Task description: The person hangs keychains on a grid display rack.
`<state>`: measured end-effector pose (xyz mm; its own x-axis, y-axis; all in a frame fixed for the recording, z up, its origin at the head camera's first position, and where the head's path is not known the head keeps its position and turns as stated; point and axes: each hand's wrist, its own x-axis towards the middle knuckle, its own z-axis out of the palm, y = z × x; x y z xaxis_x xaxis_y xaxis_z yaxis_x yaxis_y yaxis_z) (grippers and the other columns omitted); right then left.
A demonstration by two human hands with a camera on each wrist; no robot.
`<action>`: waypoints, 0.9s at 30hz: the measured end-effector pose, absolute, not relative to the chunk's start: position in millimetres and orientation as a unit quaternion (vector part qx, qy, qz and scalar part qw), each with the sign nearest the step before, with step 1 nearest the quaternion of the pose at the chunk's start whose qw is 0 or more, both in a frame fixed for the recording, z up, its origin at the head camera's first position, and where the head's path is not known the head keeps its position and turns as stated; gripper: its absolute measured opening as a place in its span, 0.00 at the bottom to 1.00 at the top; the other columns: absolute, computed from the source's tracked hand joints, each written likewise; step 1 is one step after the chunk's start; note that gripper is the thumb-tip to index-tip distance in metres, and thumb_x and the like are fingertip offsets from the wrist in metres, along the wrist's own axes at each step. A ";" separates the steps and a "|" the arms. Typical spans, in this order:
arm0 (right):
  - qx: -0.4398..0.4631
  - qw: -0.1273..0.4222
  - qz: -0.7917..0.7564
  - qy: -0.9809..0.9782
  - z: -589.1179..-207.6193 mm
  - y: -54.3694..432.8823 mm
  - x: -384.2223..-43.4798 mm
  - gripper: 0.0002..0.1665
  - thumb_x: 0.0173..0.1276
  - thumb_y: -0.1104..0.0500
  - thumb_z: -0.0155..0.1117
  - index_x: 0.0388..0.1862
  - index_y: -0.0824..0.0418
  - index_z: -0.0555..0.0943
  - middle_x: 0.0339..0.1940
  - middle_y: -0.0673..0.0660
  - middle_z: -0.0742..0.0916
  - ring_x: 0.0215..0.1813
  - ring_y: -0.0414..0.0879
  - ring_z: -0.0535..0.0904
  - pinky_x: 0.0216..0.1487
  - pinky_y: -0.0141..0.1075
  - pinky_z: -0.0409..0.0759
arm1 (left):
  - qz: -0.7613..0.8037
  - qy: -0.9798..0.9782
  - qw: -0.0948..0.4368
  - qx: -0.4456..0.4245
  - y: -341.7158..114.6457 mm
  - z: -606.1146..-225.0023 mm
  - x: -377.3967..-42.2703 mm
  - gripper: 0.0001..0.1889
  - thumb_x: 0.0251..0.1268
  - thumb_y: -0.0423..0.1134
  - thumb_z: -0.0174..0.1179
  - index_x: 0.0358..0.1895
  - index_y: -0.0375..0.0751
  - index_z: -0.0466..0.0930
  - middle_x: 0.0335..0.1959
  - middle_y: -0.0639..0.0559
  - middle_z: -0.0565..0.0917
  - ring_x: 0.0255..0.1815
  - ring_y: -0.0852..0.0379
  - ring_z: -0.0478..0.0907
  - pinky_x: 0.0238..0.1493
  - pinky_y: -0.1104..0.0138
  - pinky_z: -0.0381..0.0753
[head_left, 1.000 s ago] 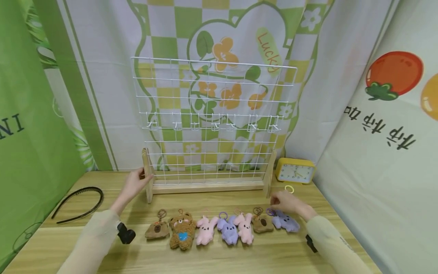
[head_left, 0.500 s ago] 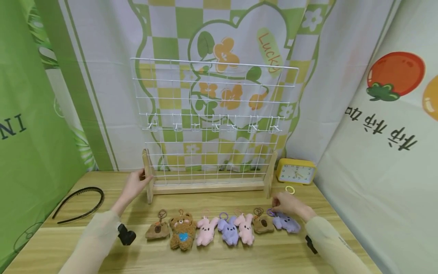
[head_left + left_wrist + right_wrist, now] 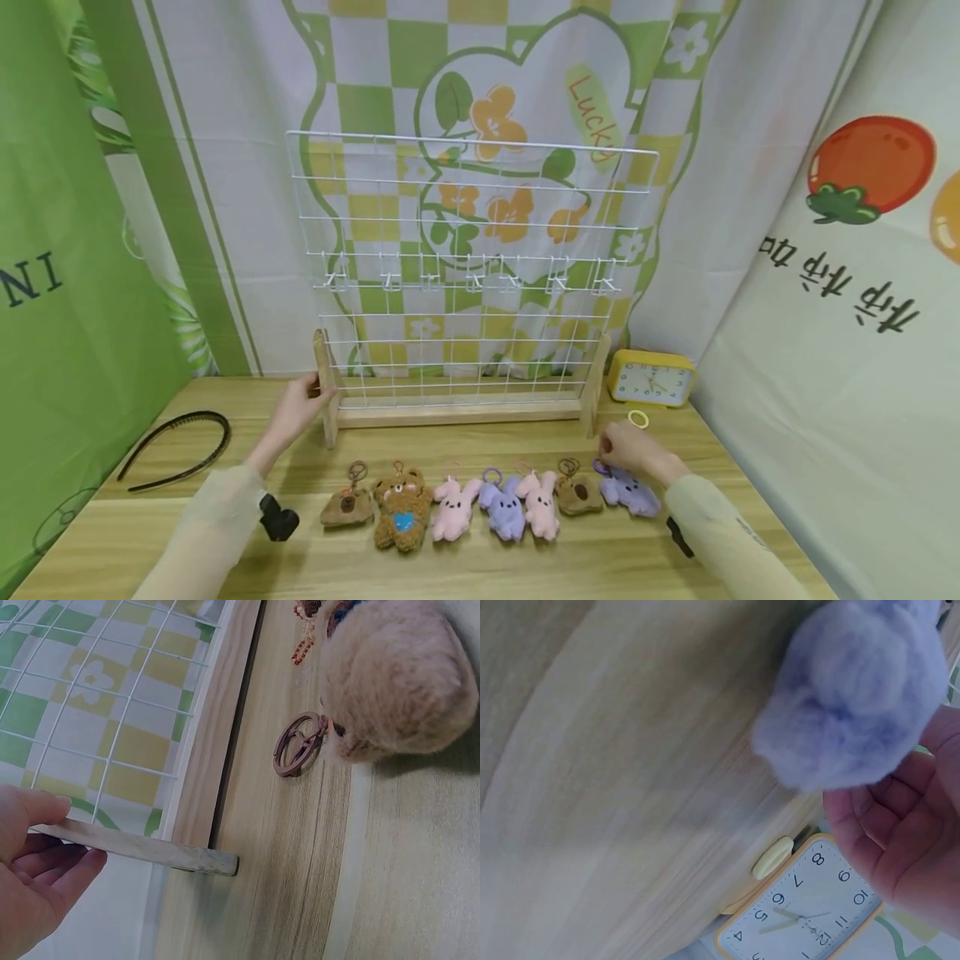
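My left hand (image 3: 294,410) grips the left wooden leg (image 3: 326,392) of a white wire grid rack (image 3: 472,317). In the left wrist view, the thumb lies on one side of that leg and the fingers on the other. At the right end of a row of plush keychains, my right hand (image 3: 636,450) pinches the purple ring (image 3: 602,467) of a purple rabbit keychain (image 3: 632,493); in the right wrist view, the plush hides the fingertips. The row also has brown capybara-like keychains (image 3: 348,507), a curly bear (image 3: 402,512), pink rabbits (image 3: 454,510) and another purple rabbit (image 3: 504,510).
Several white hooks (image 3: 474,282) hang in one line across the grid. A yellow clock (image 3: 652,379) stands right of the rack, with a small yellow ring (image 3: 638,419) before it. A black headband (image 3: 176,450) lies at the left. Printed cloth hangs behind.
The head view has shifted slightly. Both hands stay almost in place; the purple rabbit's ring has moved a touch to the right at my right fingertips.
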<state>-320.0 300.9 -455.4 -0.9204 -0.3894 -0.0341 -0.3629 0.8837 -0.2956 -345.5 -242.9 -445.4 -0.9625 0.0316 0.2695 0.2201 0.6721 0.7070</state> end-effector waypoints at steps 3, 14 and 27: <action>-0.200 0.051 -0.137 0.969 -456.4 301.7 -322.8 0.09 0.51 0.69 0.65 0.17 0.59 0.79 0.15 0.46 0.77 0.19 0.36 0.68 0.20 0.25 0.65 | -0.400 -0.906 0.121 -0.068 -243.3 -446.4 -345.4 0.21 0.73 0.34 0.55 0.58 0.18 0.73 0.54 0.21 0.79 0.54 0.28 0.80 0.56 0.44 0.83; -0.202 0.060 -0.177 0.961 -455.4 312.8 -325.4 0.09 0.52 0.66 0.70 0.20 0.59 0.78 0.18 0.47 0.79 0.22 0.36 0.70 0.22 0.25 0.68 | -0.405 -0.903 0.128 -0.070 -242.3 -446.8 -344.5 0.20 0.73 0.34 0.55 0.58 0.19 0.73 0.53 0.22 0.80 0.54 0.29 0.81 0.55 0.45 0.84; -0.203 0.066 -0.209 0.954 -453.1 316.7 -320.4 0.06 0.53 0.69 0.67 0.28 0.62 0.78 0.24 0.50 0.80 0.27 0.38 0.71 0.26 0.26 0.71 | -0.413 -0.900 0.122 -0.073 -243.0 -448.0 -345.3 0.21 0.73 0.33 0.55 0.60 0.18 0.72 0.54 0.21 0.80 0.54 0.28 0.81 0.56 0.46 0.84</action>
